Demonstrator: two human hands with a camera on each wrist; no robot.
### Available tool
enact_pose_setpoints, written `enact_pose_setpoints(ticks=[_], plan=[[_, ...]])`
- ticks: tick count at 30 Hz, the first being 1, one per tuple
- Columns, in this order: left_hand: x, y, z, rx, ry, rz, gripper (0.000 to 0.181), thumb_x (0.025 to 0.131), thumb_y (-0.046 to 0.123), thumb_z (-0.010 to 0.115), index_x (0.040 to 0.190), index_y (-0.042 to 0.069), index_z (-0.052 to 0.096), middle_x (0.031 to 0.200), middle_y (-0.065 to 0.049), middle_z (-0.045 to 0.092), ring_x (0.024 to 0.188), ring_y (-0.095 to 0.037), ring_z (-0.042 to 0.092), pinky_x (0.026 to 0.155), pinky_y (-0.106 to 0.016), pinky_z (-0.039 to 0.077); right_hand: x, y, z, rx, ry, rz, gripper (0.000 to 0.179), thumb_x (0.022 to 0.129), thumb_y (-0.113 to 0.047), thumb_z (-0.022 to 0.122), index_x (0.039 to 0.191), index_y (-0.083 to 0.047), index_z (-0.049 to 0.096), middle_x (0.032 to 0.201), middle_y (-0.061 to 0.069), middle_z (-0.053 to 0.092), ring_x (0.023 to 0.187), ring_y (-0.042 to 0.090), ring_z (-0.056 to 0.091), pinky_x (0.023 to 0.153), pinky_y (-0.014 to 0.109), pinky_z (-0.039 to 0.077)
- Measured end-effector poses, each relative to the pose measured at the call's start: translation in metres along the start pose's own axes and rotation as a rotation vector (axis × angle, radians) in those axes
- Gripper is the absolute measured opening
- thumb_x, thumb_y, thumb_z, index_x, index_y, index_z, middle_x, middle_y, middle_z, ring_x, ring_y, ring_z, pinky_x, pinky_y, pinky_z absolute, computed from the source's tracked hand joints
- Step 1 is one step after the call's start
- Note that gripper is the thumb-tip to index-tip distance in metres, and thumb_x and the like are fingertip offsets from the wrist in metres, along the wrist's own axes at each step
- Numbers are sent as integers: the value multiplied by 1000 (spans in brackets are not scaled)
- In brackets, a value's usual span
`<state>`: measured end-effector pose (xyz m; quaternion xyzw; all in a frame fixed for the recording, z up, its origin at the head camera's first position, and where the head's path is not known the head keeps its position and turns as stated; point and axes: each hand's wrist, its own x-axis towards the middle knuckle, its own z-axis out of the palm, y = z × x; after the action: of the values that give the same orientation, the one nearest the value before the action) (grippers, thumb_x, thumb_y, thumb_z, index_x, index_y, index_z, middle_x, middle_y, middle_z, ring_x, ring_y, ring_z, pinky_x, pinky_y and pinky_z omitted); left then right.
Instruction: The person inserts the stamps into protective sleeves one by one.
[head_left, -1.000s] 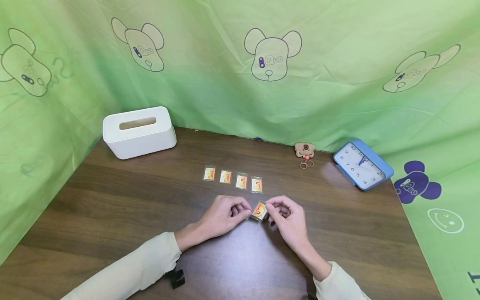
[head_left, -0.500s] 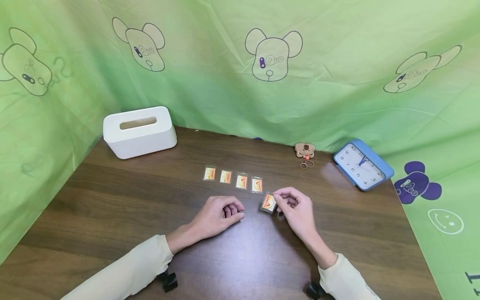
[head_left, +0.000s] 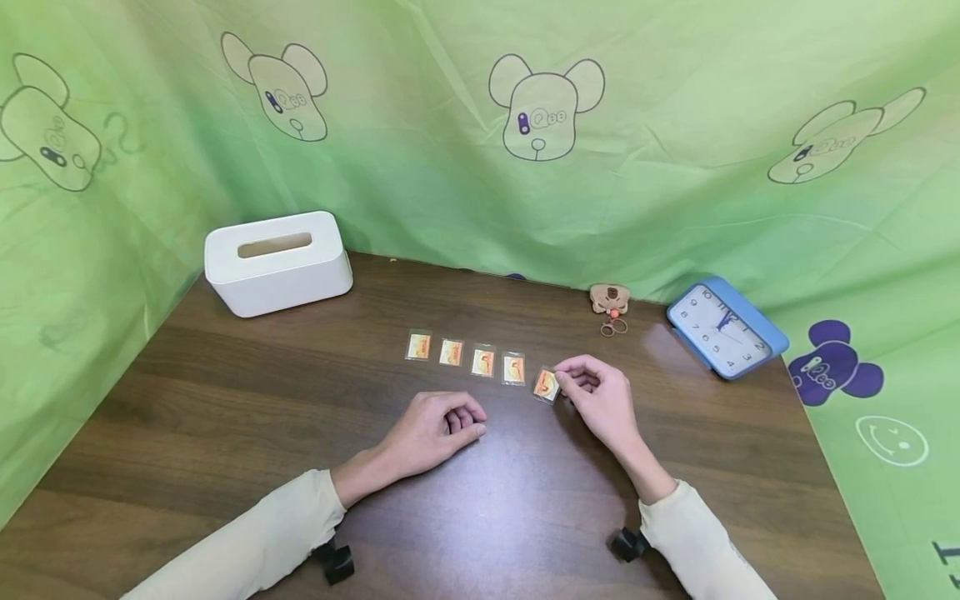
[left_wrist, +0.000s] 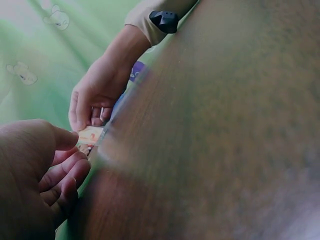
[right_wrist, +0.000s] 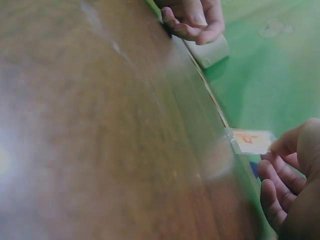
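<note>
Between thumb and fingers, my right hand [head_left: 600,400] pinches the edge of a small orange-and-yellow picture card [head_left: 546,385] in a clear plastic sleeve. In the right wrist view the same card [right_wrist: 251,142] juts out from the fingertips, its sleeve border visible. Several similar sleeved cards lie in a slanting row to its left, the closest being the rightmost card [head_left: 513,369] and the farthest the leftmost card [head_left: 418,345]. My left hand [head_left: 431,433] rests on the table below the row, fingers loosely curled, holding nothing.
A white tissue box [head_left: 277,275] stands at the back left of the brown wooden table [head_left: 225,417]. At the back right are a bear-shaped keyring [head_left: 609,300] and a blue clock [head_left: 723,329]. A green printed curtain [head_left: 420,167] hangs behind the table.
The left hand has let go of the card and drawn back slightly left. My right hand has carried the card up and right, to the right end of the row.
</note>
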<state>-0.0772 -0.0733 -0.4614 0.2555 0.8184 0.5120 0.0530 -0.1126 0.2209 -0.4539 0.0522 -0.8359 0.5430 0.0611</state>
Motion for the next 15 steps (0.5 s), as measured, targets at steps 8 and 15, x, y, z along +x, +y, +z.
enact_pose_setpoints(ticks=[8,15], plan=[[0,-1,0,12,9,8,5,99,9,84,100,11,79,83,8,69,74,0,62,70,-22,58,11,11,0,-25,-3,-30,7,96,2,82,102,0,82,89,15,76,74,5,65,67,14,52],[0,-2,1,15,7,6,5,99,10,84,100,11,79,84,9,69,74,0,62,70,-23,58,17,16,0,-152,13,-48,9,93,0,84,100,-6,84,85,9,75,75,6,63,66,13,48]])
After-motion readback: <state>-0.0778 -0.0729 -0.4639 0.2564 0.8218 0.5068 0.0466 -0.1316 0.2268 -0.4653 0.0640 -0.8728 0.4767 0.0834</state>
